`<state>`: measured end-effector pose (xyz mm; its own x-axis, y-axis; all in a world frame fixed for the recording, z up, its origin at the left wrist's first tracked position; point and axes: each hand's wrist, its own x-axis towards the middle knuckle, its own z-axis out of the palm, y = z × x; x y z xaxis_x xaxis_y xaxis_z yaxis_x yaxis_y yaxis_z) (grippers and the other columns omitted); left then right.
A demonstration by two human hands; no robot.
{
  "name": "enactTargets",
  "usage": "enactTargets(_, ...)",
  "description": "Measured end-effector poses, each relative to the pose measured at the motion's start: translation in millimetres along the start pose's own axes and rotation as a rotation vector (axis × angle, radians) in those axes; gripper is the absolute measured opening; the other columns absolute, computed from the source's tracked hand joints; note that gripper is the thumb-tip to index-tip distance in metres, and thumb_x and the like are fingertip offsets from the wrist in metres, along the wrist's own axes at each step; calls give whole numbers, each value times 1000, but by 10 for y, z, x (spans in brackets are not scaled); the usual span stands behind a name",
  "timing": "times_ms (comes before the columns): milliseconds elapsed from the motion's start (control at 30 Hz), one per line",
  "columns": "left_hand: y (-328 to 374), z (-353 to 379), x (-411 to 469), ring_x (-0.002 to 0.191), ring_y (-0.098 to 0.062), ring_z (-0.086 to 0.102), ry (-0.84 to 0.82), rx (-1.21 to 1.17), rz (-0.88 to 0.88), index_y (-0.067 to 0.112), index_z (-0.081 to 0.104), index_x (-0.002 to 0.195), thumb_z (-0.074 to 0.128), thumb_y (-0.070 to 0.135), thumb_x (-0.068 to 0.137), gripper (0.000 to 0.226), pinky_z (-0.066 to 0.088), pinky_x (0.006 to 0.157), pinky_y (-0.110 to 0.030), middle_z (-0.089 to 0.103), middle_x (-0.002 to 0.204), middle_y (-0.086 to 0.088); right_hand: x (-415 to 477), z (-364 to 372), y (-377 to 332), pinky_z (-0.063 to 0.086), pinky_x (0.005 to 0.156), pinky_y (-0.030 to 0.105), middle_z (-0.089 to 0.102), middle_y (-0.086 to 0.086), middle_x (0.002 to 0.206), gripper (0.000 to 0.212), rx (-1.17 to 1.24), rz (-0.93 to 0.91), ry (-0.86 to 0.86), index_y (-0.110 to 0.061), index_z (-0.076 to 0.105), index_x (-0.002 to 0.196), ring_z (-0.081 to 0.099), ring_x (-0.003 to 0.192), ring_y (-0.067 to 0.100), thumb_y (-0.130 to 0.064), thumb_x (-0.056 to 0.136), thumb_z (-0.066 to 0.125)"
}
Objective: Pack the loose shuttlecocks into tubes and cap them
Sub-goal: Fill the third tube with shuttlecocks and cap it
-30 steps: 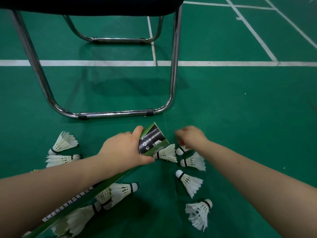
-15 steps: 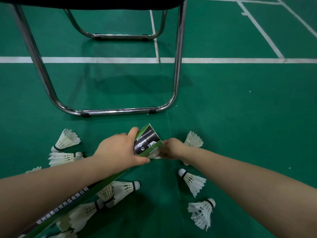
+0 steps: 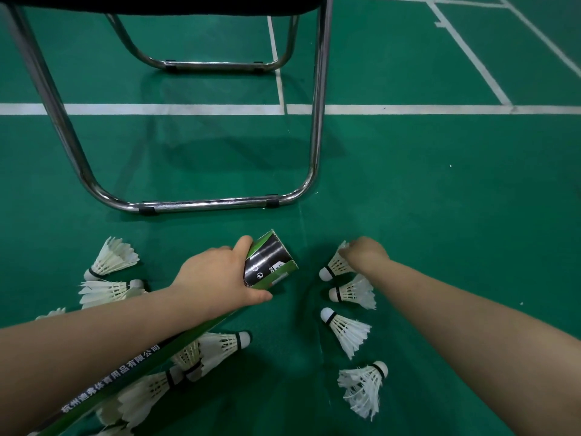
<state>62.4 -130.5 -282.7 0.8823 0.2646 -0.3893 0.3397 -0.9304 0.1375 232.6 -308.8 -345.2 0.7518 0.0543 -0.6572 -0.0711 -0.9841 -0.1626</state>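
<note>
Tube (image 3: 267,265), green cardboard, uncapped, dark mouth tilted up toward the chair frame (image 3: 204,204): left hand (image 3: 217,275) wrapped round it just behind the mouth, its length running back beneath that forearm. Shuttlecock (image 3: 336,265), on the court floor (image 3: 440,215) just right of the tube mouth, cork toward the tube: right hand (image 3: 366,254) has fingers curled onto its feather skirt, pinching it. Loose shuttlecocks (image 3: 345,330), more lying right of, left of and beneath the tube, unpacked; advised handling is to lift by the skirt without crushing feathers, turn it cork-first, and align it with the steadied mouth.
</note>
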Motion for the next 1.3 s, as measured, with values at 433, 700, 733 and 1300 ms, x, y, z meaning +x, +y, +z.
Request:
enactTargets(433,40,-37,-22,74,-15,52,4,-13,8,27,30,119,57,74,67,75,46,59,-29,51,82,6,-631,-249,-423,47,87,30,66,7,83,21,671,-539,-235,-9,66,75,57,78,17,-19,90,56)
enactTargets(700,230,-142,-102,77,-13,51,38,-27,78,28,28,129,58,72,66,83,45,63,-27,49,83,8,-992,-320,-488,48,80,18,62,-1,90,45,518,-504,-907,-16,56,93,60,83,10,-52,94,29)
enactTargets(733,266,-151,-125,77,-13,49,33,-11,85,28,27,129,58,72,66,83,44,63,-27,47,82,8,-1009,-344,-454,48,80,18,62,-1,91,44,503,-511,-965,-17,55,95,60,83,10,-51,95,27)
enactTargets(1300,686,-71,-120,80,-17,51,38,51,85,26,26,127,58,73,68,81,45,60,-29,53,90,3,-385,-231,603,38,57,27,56,4,77,39,37,-170,124,-12,56,88,53,69,22,-50,88,47)
